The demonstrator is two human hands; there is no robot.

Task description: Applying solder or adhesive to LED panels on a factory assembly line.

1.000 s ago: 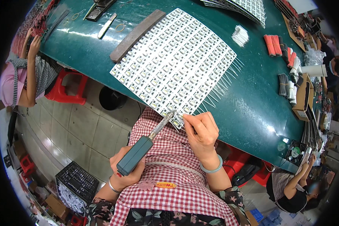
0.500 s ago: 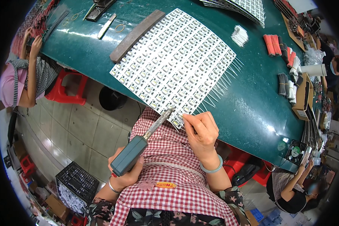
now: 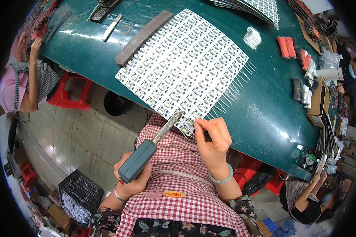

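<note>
My left hand is closed round the dark green body of a soldering iron. Its metal barrel points up and right, and the tip rests at the near corner of a white circuit board panel covered with rows of small components. Just right of that tip, my right hand makes a pinch of thumb and forefinger above the same corner. What is between those fingertips is too small to make out. Thin white wires stick out along the panel's right edge, and more show below the near corner.
A dark bar lies along the panel's left edge on the green table. Beyond are a white-handled tool, a pile of short white wires, red wire bundles and stacked panels. Co-workers sit left and right.
My right hand has shifted slightly right, still pinched. The soldering iron's tip stays at about the same place on the panel. The left co-worker's hands have moved.
</note>
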